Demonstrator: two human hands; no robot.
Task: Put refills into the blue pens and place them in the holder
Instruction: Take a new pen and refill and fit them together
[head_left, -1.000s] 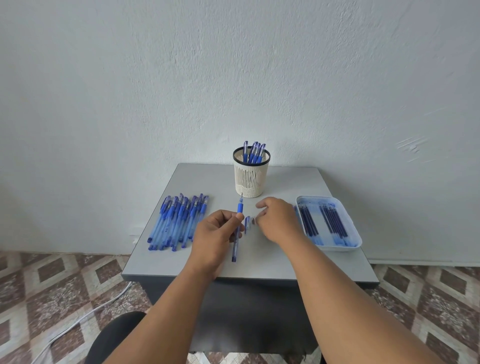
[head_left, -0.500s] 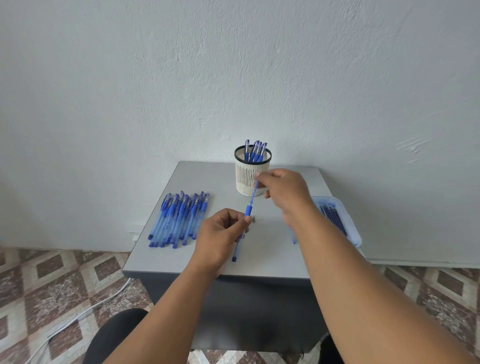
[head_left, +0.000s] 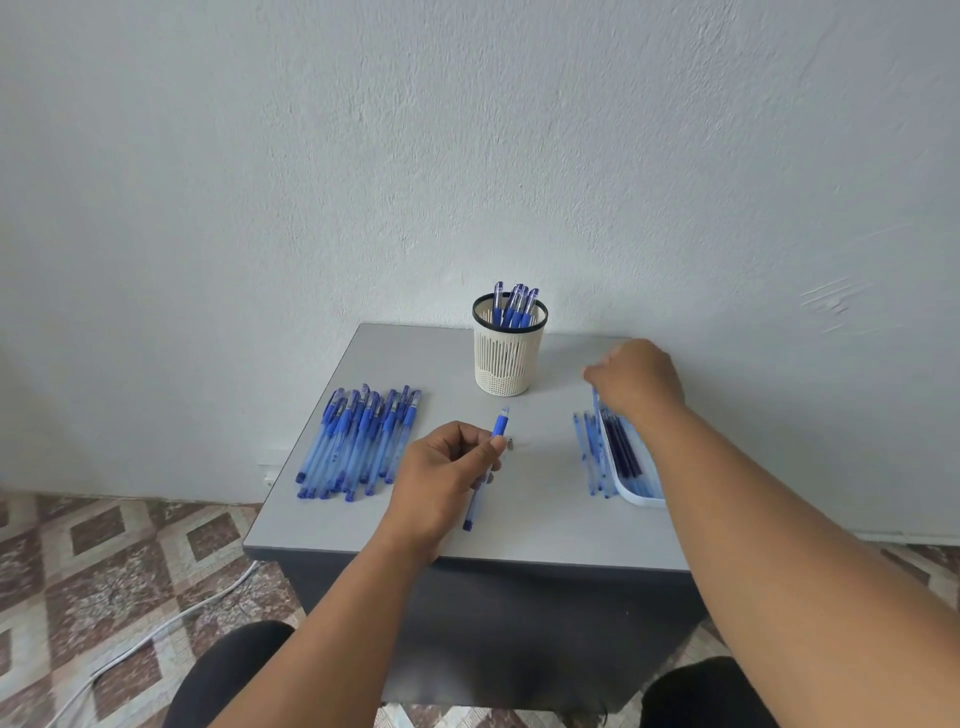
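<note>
The right hand (head_left: 636, 382) has left the pen (head_left: 485, 467) and swung out to the tray (head_left: 631, 496) at the right edge of the bench (head_left: 540, 525). Half a second ago it was up near the holder (head_left: 508, 347), pinching something thin at the pen's upper end; now it hangs over the far end of the tray with its fingers curled down. Whether it already has hold of anything I cannot tell, since the fingertips are hidden behind the knuckles.

The left hand (head_left: 447, 475) has hardly moved. It grips the pen barrel between thumb and curled fingers, blue grip end pointing up and away, the tail resting low near the front of the bench. A small dark piece (head_left: 511, 443), probably the pen's tip, lies on the bench just beside the left thumb.

A row of pens (head_left: 358, 441) waits at the left of the bench, and several finished ones (head_left: 514, 306) stand in the holder. A few clear tubes (head_left: 589, 452) lie on the bench against the tray's left wall; dark refills (head_left: 621, 447) lie inside it.

My reading: the held pen is open and waiting, and the right hand is going for a fresh refill. Insertion, closing up and dropping it into the holder are yet to come.
</note>
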